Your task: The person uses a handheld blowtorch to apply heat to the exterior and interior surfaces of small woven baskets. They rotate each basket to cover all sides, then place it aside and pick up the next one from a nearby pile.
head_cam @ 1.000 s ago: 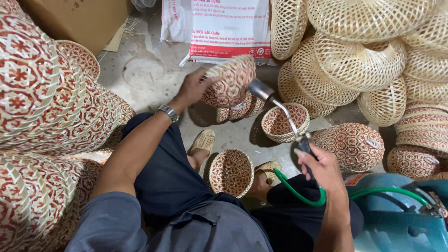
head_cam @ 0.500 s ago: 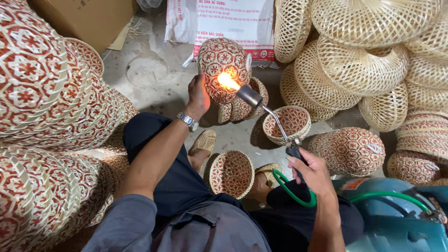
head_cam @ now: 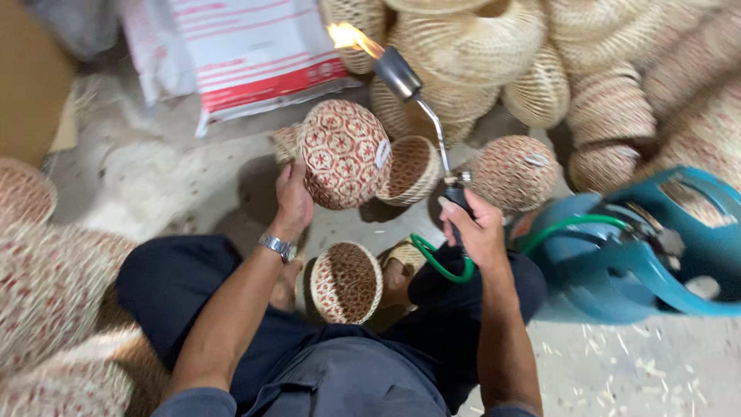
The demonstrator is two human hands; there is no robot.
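My left hand (head_cam: 294, 197) grips the rim of a round woven basket with a red and white pattern (head_cam: 345, 154), holding it up with its bottom facing me. My right hand (head_cam: 476, 226) is closed on the handle of a gas torch (head_cam: 419, 100). The torch's metal nozzle points up and to the left, and a flame (head_cam: 349, 35) burns at its tip, above and clear of the basket. A green hose (head_cam: 437, 262) runs from the handle to a blue gas cylinder (head_cam: 633, 255) on my right. I sit on the floor with my legs folded.
Another patterned basket (head_cam: 346, 282) rests between my feet. More patterned baskets (head_cam: 515, 171) lie ahead and pile up at my left (head_cam: 46, 286). Plain pale woven baskets (head_cam: 478, 46) are stacked behind. A white and red sack (head_cam: 247, 54) leans at the back.
The torch swung up and away from the basket, so the flame no longer touches it. My left hand turned and lowered the basket. The view shifted toward the blue cylinder.
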